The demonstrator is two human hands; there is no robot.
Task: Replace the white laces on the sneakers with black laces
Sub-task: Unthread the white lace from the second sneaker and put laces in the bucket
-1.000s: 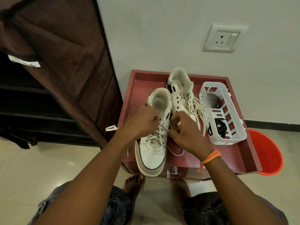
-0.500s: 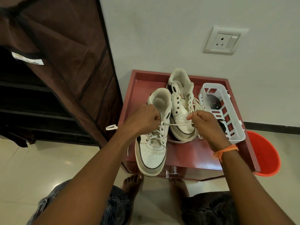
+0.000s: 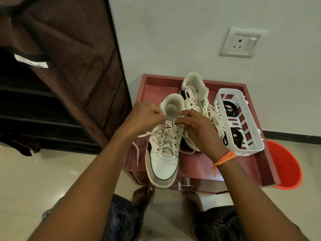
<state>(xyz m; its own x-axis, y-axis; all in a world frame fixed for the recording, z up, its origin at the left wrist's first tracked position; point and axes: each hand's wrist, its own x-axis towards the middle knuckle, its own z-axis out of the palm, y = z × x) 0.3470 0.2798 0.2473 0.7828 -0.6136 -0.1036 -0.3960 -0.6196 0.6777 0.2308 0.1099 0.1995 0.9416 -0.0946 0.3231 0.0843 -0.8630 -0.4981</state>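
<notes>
Fingers [image 3: 157, 113] of the left hand [image 3: 145, 115] are pinched on the white lace [image 3: 167, 136] at the top eyelets of the near sneaker [image 3: 164, 145]; those of the right hand [image 3: 198, 129] are curled at the opposite top eyelet, though whether lace is held there cannot be told. The sneaker's long axis runs from the desk's [image 3: 243, 164] front edge, where the toe overhangs, back toward the wall, so the lace must probably be drawn out sideways, row by row, toward the toe. The far sneaker [image 3: 194, 91] stands just behind. Black laces [image 3: 230, 108] lie coiled in the white basket [image 3: 250, 134] by the right edge, nearer the right hand.
</notes>
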